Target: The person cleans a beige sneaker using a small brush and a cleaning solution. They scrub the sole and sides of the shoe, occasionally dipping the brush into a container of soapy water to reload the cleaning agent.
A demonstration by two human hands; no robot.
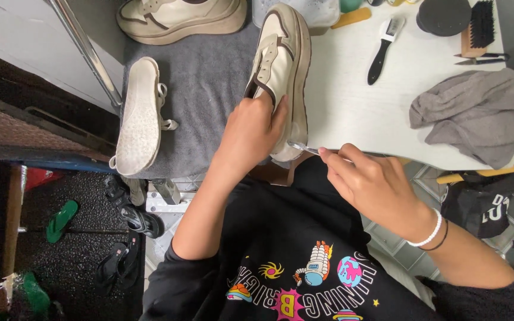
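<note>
Head view: a cream platform sneaker held on its side while a thin metal tool meets its heel.

The left hand has its grip clamped on the cream sneaker near the heel, tipping it on its side on the grey mat, seemingly to steady it and turn the sole edge toward the tool. The right hand has its fingers pinched together on the thin metal tool, whose tip touches the sneaker's heel edge. An upturned sneaker lies left on the mat; a grey cloth and black-handled brush rest on the white table, within reach.
</note>
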